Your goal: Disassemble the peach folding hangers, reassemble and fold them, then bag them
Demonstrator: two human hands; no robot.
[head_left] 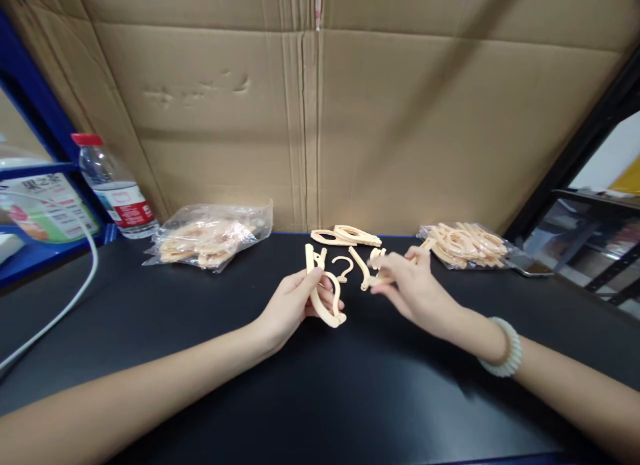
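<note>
My left hand [285, 308] is closed around a cream plastic folding-hanger piece [325, 310], a long arm with a curved part beside it, held just above the black table. To the right, my right hand [420, 291], slightly blurred, grips a cream hanger arm [379, 281], whose other end pokes out above the fingers. Between the hands lie a loose hanger hook [349, 270] and a slim curved hanger arm [359, 266]. Small cream pieces [377, 253] sit behind my right hand, partly hidden by it. Farther back, several hanger parts [345, 236] are stacked flat.
A clear bag of cream parts [210, 235] lies at the back left, and another bag [467, 245] at the back right. A water bottle [117, 191] leans beside the blue shelf. White cable [83, 301] crosses the left side. Cardboard [400, 118] walls off the back.
</note>
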